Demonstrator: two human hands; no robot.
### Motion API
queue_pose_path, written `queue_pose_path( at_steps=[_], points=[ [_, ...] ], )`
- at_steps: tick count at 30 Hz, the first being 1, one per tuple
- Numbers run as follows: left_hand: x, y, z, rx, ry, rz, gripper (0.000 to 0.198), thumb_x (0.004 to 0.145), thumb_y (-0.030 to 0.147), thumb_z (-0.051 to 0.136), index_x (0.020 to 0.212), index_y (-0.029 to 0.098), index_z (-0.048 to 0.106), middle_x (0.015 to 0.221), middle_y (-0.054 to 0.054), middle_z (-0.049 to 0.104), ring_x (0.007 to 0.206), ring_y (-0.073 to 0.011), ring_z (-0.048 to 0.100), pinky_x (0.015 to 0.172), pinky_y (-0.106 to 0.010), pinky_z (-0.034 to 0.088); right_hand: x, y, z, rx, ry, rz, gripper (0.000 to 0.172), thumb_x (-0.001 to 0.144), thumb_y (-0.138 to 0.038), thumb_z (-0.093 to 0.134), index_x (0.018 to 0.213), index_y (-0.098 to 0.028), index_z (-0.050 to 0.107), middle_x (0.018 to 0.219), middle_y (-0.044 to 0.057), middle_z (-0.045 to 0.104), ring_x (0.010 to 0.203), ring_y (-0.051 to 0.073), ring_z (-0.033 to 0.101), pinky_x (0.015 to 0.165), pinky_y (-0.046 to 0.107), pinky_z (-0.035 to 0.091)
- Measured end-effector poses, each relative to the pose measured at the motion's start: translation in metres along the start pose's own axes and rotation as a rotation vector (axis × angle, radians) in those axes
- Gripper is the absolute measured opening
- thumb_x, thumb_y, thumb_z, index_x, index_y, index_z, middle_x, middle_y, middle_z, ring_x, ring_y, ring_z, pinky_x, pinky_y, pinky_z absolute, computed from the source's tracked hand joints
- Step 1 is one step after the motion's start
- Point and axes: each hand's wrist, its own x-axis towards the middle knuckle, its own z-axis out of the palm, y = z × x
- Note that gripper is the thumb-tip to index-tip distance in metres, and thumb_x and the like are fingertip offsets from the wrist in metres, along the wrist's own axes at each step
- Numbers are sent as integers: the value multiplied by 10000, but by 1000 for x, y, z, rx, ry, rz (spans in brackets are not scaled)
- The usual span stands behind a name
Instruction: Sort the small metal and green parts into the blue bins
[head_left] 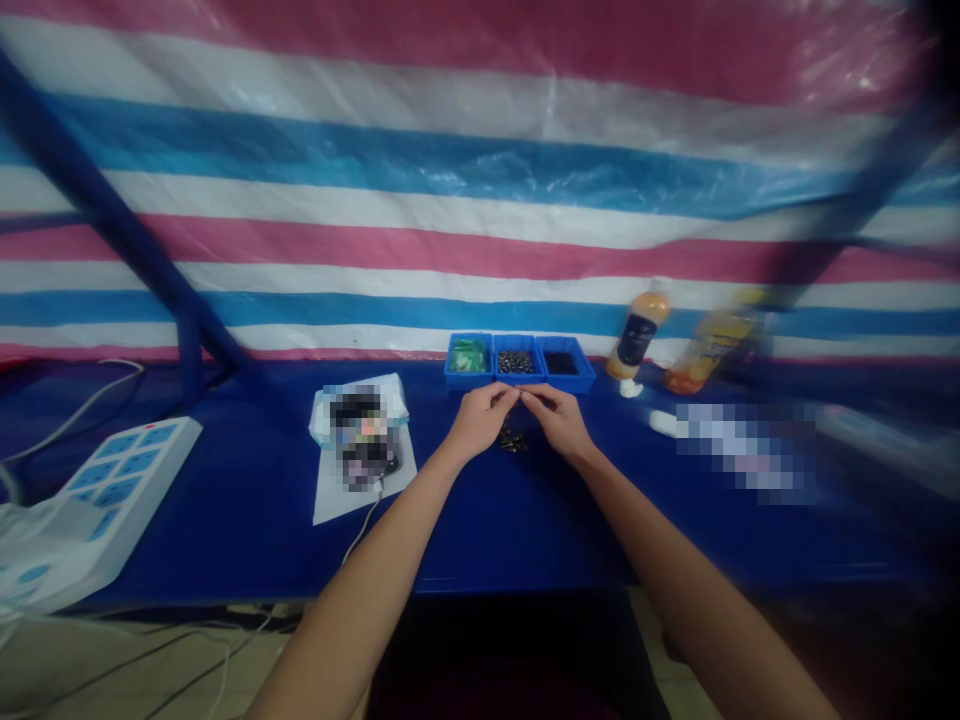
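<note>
My left hand (484,415) and my right hand (556,414) meet fingertip to fingertip above the blue table (517,530). Both are pinched closed on something too small to make out. Just below them lies a small pile of dark, brassy metal pieces (513,440). Behind my hands stand three blue bins side by side. The left bin (470,380) has green packets (469,354) in it. Small shiny metal parts (516,362) fill the middle one, and small black parts (559,363) are in the right one.
On the left, a phone-like object, partly pixelated, lies on white paper (330,495) with a cable attached. A white power strip (142,480) sits farther left. Two drink bottles, one dark-labelled (637,335) and one yellow (705,345), stand back right near crumpled tissue (630,388). Striped sheeting (450,230) hangs behind.
</note>
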Motion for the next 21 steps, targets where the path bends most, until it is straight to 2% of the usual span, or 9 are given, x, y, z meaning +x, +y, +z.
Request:
queue_pose_path(
  at_steps=[3, 7, 10, 17, 21],
  points=[
    [2, -3, 2, -119, -11, -25, 347, 913, 473, 511, 937, 178, 691, 815, -33, 690, 719, -159, 620, 671, -274, 465, -1, -2, 0, 6, -14, -14, 291, 868, -435, 624, 1004, -216, 760, 1071, 69, 733, 986, 226, 667, 876, 356, 505],
    [3, -5, 2, -192, -20, -31, 340, 900, 478, 532, 933, 172, 676, 803, -31, 679, 719, -154, 618, 655, -261, 470, -3, -7, 1, -110, 35, -43, 315, 879, -431, 608, 1072, -219, 738, 1002, 68, 716, 839, 194, 641, 743, 321, 507],
    [3, -4, 1, -125, 22, -21, 317, 909, 449, 520, 910, 174, 677, 780, -22, 673, 706, -150, 606, 654, -260, 460, -5, -11, 1, -266, 47, -98, 298, 901, -398, 581, 1103, -228, 722, 951, 66, 701, 781, 187, 606, 742, 329, 497],
    [-1, -1, 0, 112, 91, 45, 244, 902, 370, 533, 840, 184, 678, 785, -6, 686, 702, -145, 590, 676, -263, 430, -8, -14, -5, -539, -48, -219, 253, 949, -352, 502, 1026, -223, 706, 977, 89, 687, 955, 243, 598, 899, 381, 453],
    [-3, -1, 2, 198, 101, 61, 330, 935, 421, 485, 790, 185, 665, 703, 1, 649, 650, -143, 562, 629, -261, 393, -7, -14, -6, -579, -75, -200, 246, 953, -351, 484, 991, -208, 682, 954, 89, 682, 893, 232, 593, 850, 359, 442]
  ],
)
